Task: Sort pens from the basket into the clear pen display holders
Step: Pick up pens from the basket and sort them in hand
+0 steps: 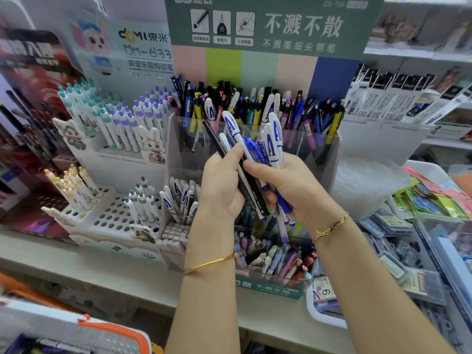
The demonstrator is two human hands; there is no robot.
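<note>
My left hand [221, 182] and my right hand [288, 186] are raised together in front of the clear pen display holders [178, 149], both gripping one bundle of pens [251, 154]. The bundle mixes white pens with a blue "A", blue pens and a black pen, fanned upward. My left thumb and fingers pinch the black and white pens. My right hand curls round the blue and white ones. The upper clear holder is packed with mixed pens [255, 106]. A lower clear compartment holds several white "A" pens [178, 198]. The basket's orange-rimmed corner [115, 328] shows at bottom left.
A white perforated stand [112, 215] with white pens sits left of the holders. A front tray [273, 287] holds pastel pens. Boxed pens [388, 98] fill the right shelf. Packets and small boxes [419, 241] crowd the lower right. A grey shelf edge [102, 282] runs across below.
</note>
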